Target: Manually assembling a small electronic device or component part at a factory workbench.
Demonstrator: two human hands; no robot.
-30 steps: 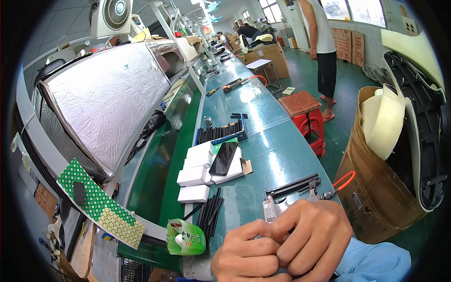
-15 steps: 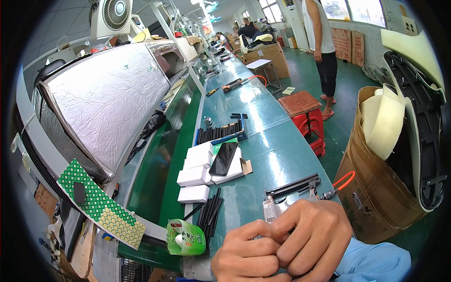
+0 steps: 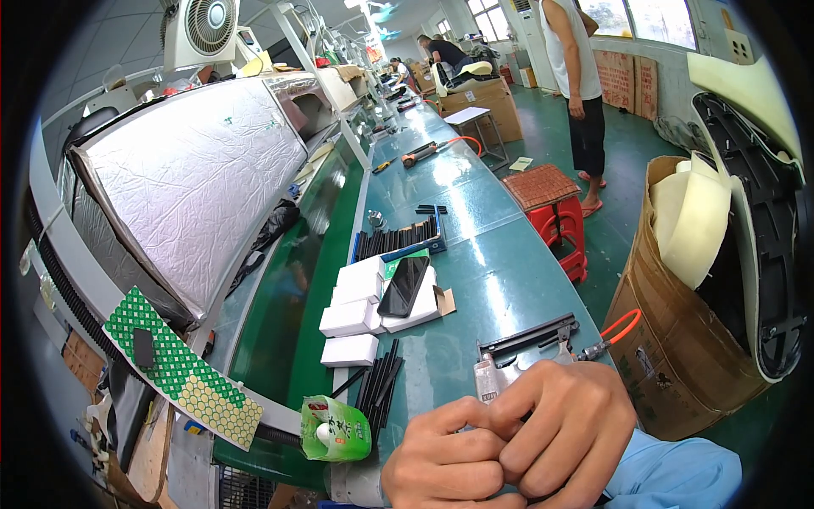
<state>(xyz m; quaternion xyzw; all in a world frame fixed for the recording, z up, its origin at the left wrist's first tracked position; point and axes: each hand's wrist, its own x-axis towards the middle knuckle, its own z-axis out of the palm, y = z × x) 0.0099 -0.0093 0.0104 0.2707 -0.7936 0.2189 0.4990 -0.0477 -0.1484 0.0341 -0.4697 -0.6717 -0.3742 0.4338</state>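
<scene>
My left hand (image 3: 449, 462) and my right hand (image 3: 570, 424) are drawn together at the table's near edge. Their curled fingers touch, and whatever they may hold is hidden inside. Just beyond my right hand lies a pneumatic staple gun (image 3: 507, 371), joined to an orange air hose (image 3: 626, 326). To the left of my left hand are loose black strips (image 3: 387, 382) and a green plastic packet (image 3: 341, 431) with its top open. Small white boxes (image 3: 349, 349) sit farther off, with a black phone (image 3: 404, 287) lying on one of them.
A blue tray (image 3: 434, 243) of black strips sits behind the boxes. Farther down the table (image 3: 483, 254) lies another hand tool (image 3: 419, 154). On the right stand a cardboard box (image 3: 653, 339) holding foam pieces and a red stool (image 3: 560, 237). A person (image 3: 579, 93) stands beyond.
My hands and the things on the table have kept their places. In the background, the standing person and one bending farther off have shifted slightly.
</scene>
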